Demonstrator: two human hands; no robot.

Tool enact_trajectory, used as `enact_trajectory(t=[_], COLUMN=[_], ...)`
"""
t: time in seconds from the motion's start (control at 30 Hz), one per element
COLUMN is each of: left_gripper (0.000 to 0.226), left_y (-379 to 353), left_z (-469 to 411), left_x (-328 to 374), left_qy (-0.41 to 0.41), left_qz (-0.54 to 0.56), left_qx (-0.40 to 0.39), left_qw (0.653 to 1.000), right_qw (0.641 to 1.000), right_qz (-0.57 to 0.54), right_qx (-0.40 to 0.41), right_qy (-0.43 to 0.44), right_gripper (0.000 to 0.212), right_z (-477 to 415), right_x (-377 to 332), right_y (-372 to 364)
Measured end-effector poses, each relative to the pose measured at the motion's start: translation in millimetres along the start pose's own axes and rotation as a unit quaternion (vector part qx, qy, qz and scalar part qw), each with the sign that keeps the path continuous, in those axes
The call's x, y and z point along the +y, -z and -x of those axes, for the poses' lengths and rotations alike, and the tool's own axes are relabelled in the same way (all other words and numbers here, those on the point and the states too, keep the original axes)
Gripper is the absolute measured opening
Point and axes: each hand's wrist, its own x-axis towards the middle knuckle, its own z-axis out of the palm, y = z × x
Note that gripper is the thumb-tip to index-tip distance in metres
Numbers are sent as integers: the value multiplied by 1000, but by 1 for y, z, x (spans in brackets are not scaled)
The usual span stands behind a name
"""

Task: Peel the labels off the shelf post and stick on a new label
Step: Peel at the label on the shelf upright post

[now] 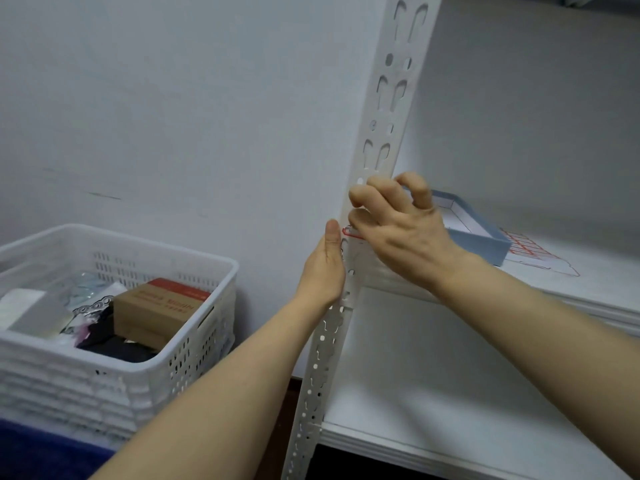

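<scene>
A white perforated shelf post (pixel 384 109) runs from the top of the view down to the bottom. A red-bordered white label (pixel 350 233) sits on the post at mid height, mostly hidden under my right hand (pixel 398 226). That hand lies over the post with its fingers curled, the thumb and fingertips at the label's upper edge. My left hand (pixel 323 268) rests flat against the post's left edge just below the label, thumb pointing up. A sheet of red-bordered labels (pixel 533 252) lies on the upper shelf.
A grey-blue open box (pixel 485 240) stands on the upper shelf board (pixel 588 285) behind my right hand. A lower shelf board (pixel 433 403) extends below. On the left, a white slotted basket (pixel 194 344) holds a cardboard box (pixel 159 310) and packets, against a white wall.
</scene>
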Motion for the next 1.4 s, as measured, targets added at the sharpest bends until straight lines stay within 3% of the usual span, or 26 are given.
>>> enact_trajectory(t=[0.17,0.33,0.53,0.67,0.93,1.1,1.27,1.4], left_gripper=[91,101,75,91,99,98,97,98], left_y=[-1,-2,-2,-3,-3,-3,-3,-1], left_z=[-1,-2,-4,-4,-4,-2,0,1], left_x=[0,-2,-5,-5,-6,-4,-2,-3], left_qy=[-8,-2,-11,-12,-8,0,2,4], left_qz=[-12,-25,-31,-35,-42,-33,-31,-35], left_qx=[6,9,12,13,19,19,12,16], left_qw=[1000,1000,999,999,999,999,999,999], right_qw=[998,997,999,998,988,994,997,999], right_qz=[5,-9,-40,-54,-94,-78,-69,-52], right_qx=[-17,-39,-25,-7,7,21,24,1], right_qy=[58,67,27,-9,-119,-71,-17,-1], right_gripper=[26,34,9,7,3,2,27,21], right_z=[-1,-2,5,10,18,13,4,3], right_x=[3,5,4,4,6,9,12,9], right_y=[-8,-10,-11,-11,-1,-4,-3,-4])
